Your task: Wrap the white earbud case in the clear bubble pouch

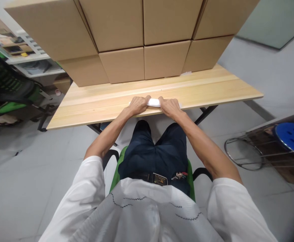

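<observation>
Both of my hands meet over the front edge of a light wooden table (pixel 106 101). My left hand (pixel 138 105) is wrapped round one end of a white object (pixel 154 102), and my right hand (pixel 170 107) grips its other end. Only the short, smooth middle of this object shows between my thumbs; a little white also peeks out beside the right hand. What kind of thing it is cannot be made out. The palms and most of the fingertips are hidden from above.
Stacked cardboard boxes (pixel 121 65) fill the back of the table. A black and green office chair (pixel 10 74) and white shelves (pixel 36 58) are at the left. To the right lies a blue-topped metal stool (pixel 293 137). I sit on a green chair (pixel 191 183).
</observation>
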Action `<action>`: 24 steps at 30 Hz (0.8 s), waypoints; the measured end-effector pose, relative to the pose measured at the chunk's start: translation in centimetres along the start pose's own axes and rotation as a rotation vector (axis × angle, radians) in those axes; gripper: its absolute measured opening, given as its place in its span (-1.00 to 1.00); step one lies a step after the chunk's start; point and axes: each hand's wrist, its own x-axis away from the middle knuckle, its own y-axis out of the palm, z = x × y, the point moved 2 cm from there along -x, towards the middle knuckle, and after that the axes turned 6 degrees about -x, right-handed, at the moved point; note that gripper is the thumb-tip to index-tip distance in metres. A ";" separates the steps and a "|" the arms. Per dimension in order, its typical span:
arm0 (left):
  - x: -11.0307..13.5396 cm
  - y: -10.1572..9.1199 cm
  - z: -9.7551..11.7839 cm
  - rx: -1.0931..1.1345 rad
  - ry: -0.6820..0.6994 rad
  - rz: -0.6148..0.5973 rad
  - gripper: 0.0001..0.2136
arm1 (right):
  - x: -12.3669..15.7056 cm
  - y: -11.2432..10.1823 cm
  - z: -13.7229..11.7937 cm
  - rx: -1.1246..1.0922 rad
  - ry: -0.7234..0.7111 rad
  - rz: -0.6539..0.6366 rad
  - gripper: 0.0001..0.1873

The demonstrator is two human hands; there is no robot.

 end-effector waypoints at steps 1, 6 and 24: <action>0.0 0.0 -0.1 -0.006 -0.007 -0.007 -0.45 | -0.1 0.0 0.1 0.005 -0.003 -0.003 -0.42; 0.1 0.1 -0.9 -0.004 -0.049 -0.018 -0.40 | -0.4 0.0 0.4 0.039 -0.013 -0.024 -0.41; 1.0 0.4 -2.8 0.060 -0.080 -0.016 -0.36 | -0.3 -0.4 1.0 0.015 -0.016 -0.029 -0.38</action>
